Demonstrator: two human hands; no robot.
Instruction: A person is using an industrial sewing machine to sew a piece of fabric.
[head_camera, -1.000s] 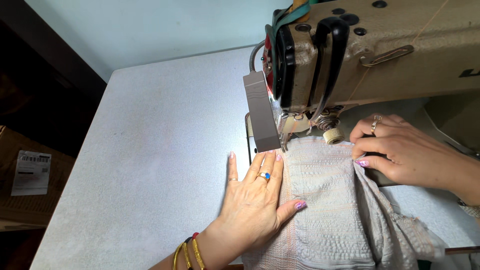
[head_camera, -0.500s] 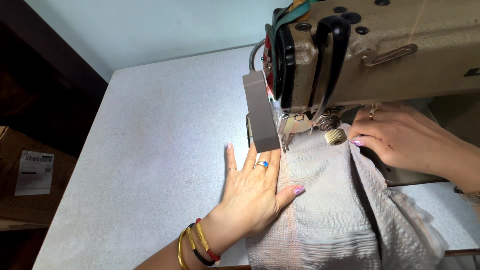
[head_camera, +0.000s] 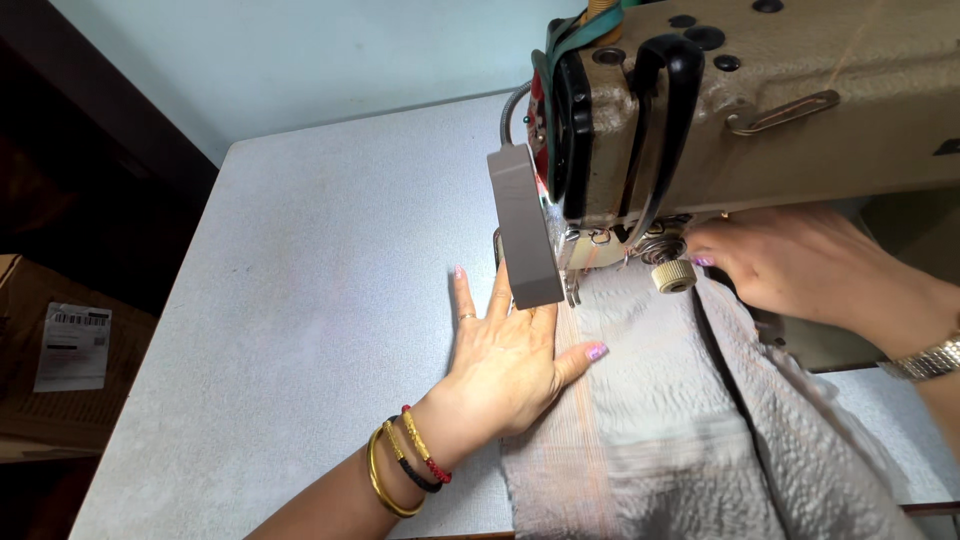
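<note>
Hands (head_camera: 505, 355) on fabric (head_camera: 650, 400) at sewing machine (head_camera: 740, 110)

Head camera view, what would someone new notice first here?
The big beige sewing machine fills the upper right. Beneath it grey textured fabric runs toward the bottom edge. The left hand presses flat on its left border, and the right hand sits beside the needle area under the machine.

A big pale grey table (head_camera: 300, 300) fills the middle, with a light blue-green wall (head_camera: 300, 60) behind its far edge. Past the table's left edge it is dark, and a brown cardboard box (head_camera: 40, 400) sits low there.
</note>
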